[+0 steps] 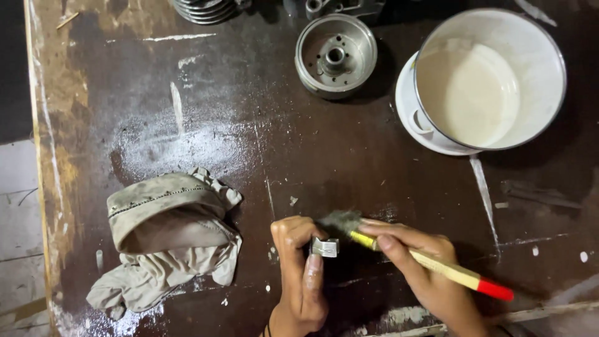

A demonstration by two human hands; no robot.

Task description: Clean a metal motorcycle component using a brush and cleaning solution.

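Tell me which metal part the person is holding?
The small silver metal block, pinched in the left hand. The round grey metal drum lies untouched farther up the table.

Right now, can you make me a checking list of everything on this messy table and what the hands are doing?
Surface: dark wooden table, scratched, pale smears.
Job's things: small metal part; paintbrush, bristles by the part.
Clutter: crumpled grey rag; round metal drum; white bucket of milky liquid; finned metal piece at top edge.
Grippers: left hand pinches the part; right hand grips the brush.
Cables: nothing seen.
Surroundings: pale floor at left.
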